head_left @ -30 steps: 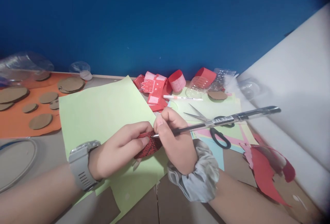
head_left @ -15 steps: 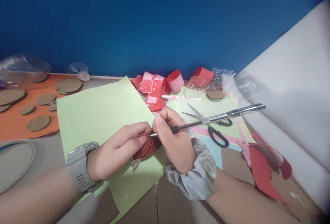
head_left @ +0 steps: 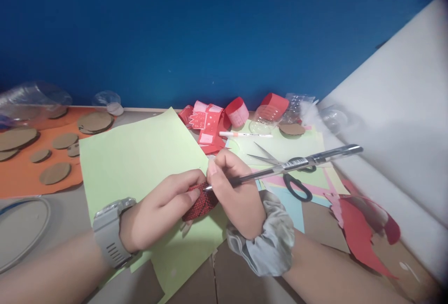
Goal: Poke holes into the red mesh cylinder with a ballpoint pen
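Note:
My left hand [head_left: 168,206], with a grey watch on its wrist, is closed on a small red-and-black patterned piece [head_left: 200,205] with a curved lower edge. Part of that piece is hidden under my fingers. My right hand [head_left: 236,192], a grey scrunchie round its wrist, pinches a clear-barrelled pen [head_left: 273,171] that slants up to the right. The pen's tip is at the patterned piece, close to my left fingertips. Beneath both hands lies light green paper [head_left: 140,150]. Black-handled scissors [head_left: 297,187] rest behind the pen.
Several cardboard discs [head_left: 55,173] lie on orange paper [head_left: 21,173] at the left. Red paper cutouts [head_left: 210,127], a white marker [head_left: 245,134] and clear plastic containers [head_left: 264,118] line the back by the blue wall [head_left: 210,33]. Red scraps [head_left: 360,234] lie at the right.
The pen's tip has shifted slightly down on the patterned piece, and its far end has dropped a little. Both hands keep their grip. The whole view has shifted slightly.

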Tool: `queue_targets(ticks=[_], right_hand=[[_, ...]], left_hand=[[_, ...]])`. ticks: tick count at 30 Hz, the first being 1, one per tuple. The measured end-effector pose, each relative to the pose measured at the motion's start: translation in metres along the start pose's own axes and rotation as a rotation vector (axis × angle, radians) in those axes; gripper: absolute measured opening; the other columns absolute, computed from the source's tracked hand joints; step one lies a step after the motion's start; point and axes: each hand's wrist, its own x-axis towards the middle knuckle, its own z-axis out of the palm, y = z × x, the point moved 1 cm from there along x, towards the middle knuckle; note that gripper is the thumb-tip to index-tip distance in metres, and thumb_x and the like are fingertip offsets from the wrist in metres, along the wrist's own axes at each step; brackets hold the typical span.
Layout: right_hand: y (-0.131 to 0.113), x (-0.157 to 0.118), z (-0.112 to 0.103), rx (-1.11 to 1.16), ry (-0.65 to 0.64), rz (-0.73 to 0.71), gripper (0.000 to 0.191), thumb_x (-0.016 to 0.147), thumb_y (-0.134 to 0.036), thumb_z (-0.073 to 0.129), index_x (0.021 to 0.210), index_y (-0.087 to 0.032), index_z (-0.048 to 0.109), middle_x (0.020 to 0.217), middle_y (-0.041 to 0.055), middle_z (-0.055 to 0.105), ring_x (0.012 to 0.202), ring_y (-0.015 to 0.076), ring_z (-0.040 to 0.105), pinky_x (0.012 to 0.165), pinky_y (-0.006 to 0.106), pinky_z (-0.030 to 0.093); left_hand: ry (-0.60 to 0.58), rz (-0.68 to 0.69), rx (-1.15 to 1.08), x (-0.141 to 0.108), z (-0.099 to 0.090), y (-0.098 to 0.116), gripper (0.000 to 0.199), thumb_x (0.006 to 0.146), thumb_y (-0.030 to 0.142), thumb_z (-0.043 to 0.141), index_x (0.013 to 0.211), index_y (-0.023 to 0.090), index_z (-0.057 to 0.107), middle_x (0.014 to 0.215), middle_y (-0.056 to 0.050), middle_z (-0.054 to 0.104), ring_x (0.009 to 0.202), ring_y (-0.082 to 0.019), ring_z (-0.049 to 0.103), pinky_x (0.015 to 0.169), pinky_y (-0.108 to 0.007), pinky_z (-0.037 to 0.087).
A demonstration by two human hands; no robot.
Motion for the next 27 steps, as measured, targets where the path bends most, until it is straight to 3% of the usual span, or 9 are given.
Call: queue_targets(ticks=[14, 21, 27], right_hand=[[-0.0010, 0.0026, 0.0024, 0.045, 0.018, 0.010, 0.033, 0.090, -0.026, 0.058, 0.064, -0.025, 0.036, 0.060, -0.0051, 0.035, 0.055, 0.0155, 0.035, 0.054, 0.030, 0.032], [-0.0025, 0.0015, 0.0028, 0.057, 0.014, 0.035, 0.034, 0.089, -0.026, 0.059, 0.063, -0.026, 0.036, 0.058, -0.0057, 0.033, 0.052, 0.0152, 0.031, 0.051, 0.030, 0.028], [-0.0021, 0.0013, 0.0024, 0.066, 0.013, 0.022, 0.034, 0.087, -0.024, 0.061, 0.063, -0.026, 0.037, 0.058, -0.0054, 0.034, 0.053, 0.0155, 0.031, 0.051, 0.031, 0.028]], left_hand=[[0.010, -0.038, -0.118, -0.0016, 0.0017, -0.0036, 0.028, 0.102, 0.028, 0.043, 0.075, 0.022, 0.049, 0.063, 0.001, 0.055, 0.057, -0.018, 0.052, 0.065, -0.034, 0.046], [0.109, -0.042, -0.020, -0.0020, 0.0000, -0.0058, 0.026, 0.098, 0.037, 0.053, 0.077, 0.023, 0.054, 0.067, -0.002, 0.061, 0.065, -0.023, 0.057, 0.067, -0.036, 0.049], [0.022, -0.045, -0.122, -0.0013, 0.0011, -0.0039, 0.029, 0.100, 0.035, 0.050, 0.074, 0.022, 0.053, 0.062, -0.001, 0.059, 0.058, -0.020, 0.054, 0.064, -0.035, 0.049]])
